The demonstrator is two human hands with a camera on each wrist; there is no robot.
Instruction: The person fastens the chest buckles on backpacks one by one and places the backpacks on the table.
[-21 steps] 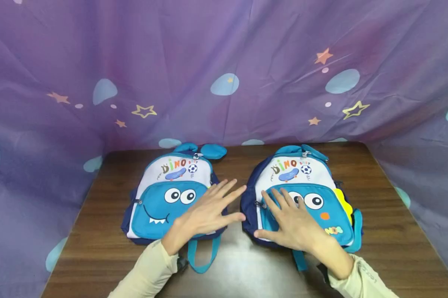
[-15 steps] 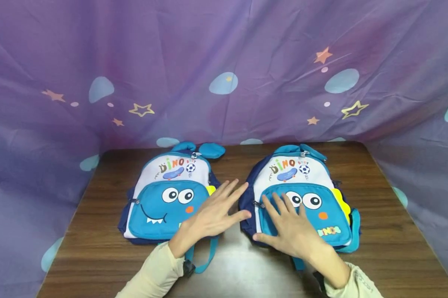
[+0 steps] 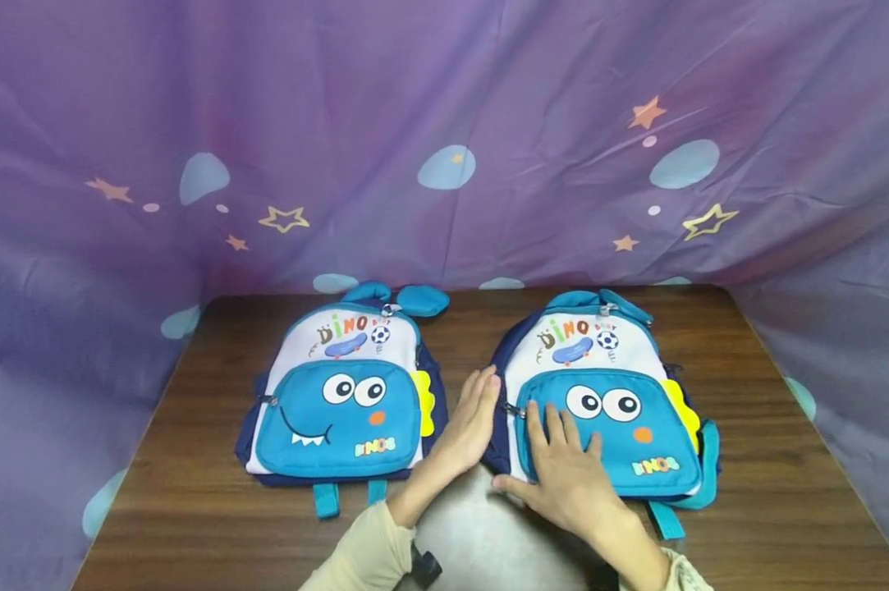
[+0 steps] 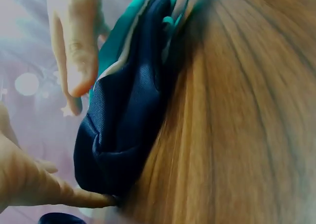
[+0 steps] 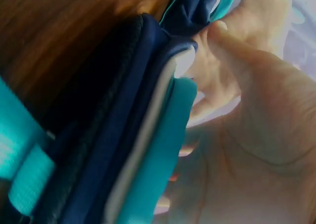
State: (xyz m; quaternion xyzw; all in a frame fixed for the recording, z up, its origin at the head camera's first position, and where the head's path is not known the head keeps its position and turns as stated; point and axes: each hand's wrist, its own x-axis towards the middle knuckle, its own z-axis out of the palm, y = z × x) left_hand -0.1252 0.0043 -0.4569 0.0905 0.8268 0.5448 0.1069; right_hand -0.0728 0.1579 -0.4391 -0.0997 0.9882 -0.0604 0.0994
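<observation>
Two matching dinosaur backpacks, blue and white with navy sides, lie face up side by side. My left hand (image 3: 469,423), fingers straight and turned on edge, is against the navy left side of the right backpack (image 3: 621,439). In the left wrist view a finger reaches the low edge of a navy side panel (image 4: 123,115). My right hand (image 3: 570,484) rests flat with spread fingers on that backpack's lower left front pocket. Its palm faces the teal pocket (image 5: 158,150) in the right wrist view. Nearer the table's left stands the left backpack (image 3: 333,410), untouched.
The brown wooden table (image 3: 193,492) carries both backpacks, with a gap between them. Behind and beside it hangs a purple curtain (image 3: 385,123) with stars and blue spots. Teal straps (image 3: 326,499) stick out from under the left backpack's lower edge.
My left hand has moved right, off the left backpack's edge to the right backpack's side, and turned on edge. My right hand has slid slightly down. The left backpack's strap loop no longer shows.
</observation>
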